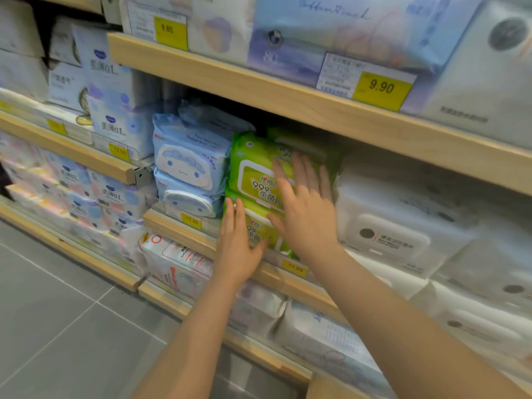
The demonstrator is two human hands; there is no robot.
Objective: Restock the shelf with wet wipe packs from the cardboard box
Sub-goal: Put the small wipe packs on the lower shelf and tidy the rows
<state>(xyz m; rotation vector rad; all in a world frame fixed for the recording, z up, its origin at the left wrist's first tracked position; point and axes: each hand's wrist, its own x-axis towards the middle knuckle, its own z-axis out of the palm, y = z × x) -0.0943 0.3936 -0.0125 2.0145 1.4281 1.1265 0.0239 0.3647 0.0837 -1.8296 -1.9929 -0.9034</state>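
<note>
Two green wet wipe packs stand stacked on the middle wooden shelf. The upper green pack leans face out, and my right hand presses flat on its front with straight fingers. The lower green pack sits under it. My left hand lies flat against the lower pack's left side, thumb spread toward its front. The cardboard box is not in view.
Blue cartoon wipe packs stand just left of the green ones, white packs just right. Yellow price tags line the shelf edges. More packs fill the shelves above and below. Grey tiled floor lies at lower left.
</note>
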